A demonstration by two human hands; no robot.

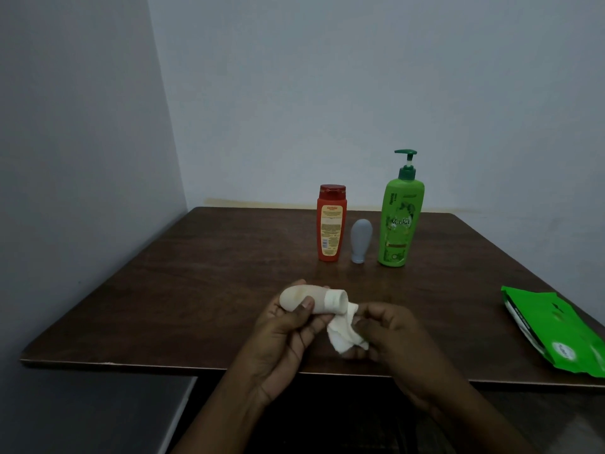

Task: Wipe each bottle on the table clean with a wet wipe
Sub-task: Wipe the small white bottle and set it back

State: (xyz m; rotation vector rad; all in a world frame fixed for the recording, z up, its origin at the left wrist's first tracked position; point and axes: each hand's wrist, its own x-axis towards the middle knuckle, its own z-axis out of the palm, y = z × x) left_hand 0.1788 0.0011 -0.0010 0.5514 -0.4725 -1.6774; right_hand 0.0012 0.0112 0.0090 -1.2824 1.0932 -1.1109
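Lower centre of frame: my left hand (288, 335) rises from the bottom edge with the forearm angled up and to the right, palm turned inward. Its fingers curl behind a small beige bottle (302, 298) and the thumb (306, 308) presses across its front, so the hand grips it. The bottle lies nearly horizontal above the near part of the table (196, 290), its white cap (337, 301) pointing right.

My right hand (389, 335) enters from the lower right, wrist bent, its fingers curled toward the left hand and pinching a crumpled white wet wipe (343, 334). The wipe's upper edge touches the bottle just under the cap; the rest hangs between the two hands.

Centre of frame, toward the table's far edge: three bottles stand upright in a row, well apart from the hands: a red bottle (331, 224), a small grey bottle (360, 239) resting on its cap, and a green pump bottle (400, 221).

Right edge: a green wipes packet (556, 332) lies flat on the table.
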